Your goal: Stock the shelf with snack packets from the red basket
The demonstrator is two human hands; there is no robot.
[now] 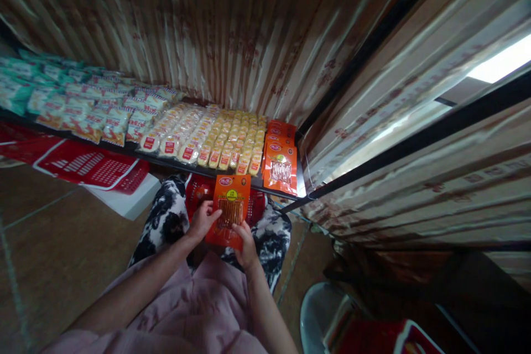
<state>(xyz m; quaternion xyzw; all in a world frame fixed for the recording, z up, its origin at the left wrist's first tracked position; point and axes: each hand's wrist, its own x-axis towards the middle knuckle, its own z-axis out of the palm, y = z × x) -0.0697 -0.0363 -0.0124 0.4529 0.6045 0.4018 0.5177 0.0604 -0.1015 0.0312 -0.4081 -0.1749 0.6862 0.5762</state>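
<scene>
Orange snack packet being held in both hands, apart from its matching stack

In the head view, the packet is showing at about seven o'clock from the centre, above the person's lap and just in front of the shelf. The handling seems to be partway along. Matching orange packets are already lying overlapped at the shelf's end, between one and two o'clock from the held one. Yellow-wrapped snacks are filling neat rows at twelve o'clock, clear-wrapped snacks at eleven, and white bags at ten. The held packet is the one piece visibly out of these rows; how many others are left, the view is not revealing. A red basket is partly showing behind it, its contents unclear.

The left hand is grasping the packet's edge at nine o'clock, half closed, its thumb pressing on the front. The right hand is gripping at five o'clock, likewise partly closed, its thumb on the front and its fingers hiding behind.
</scene>
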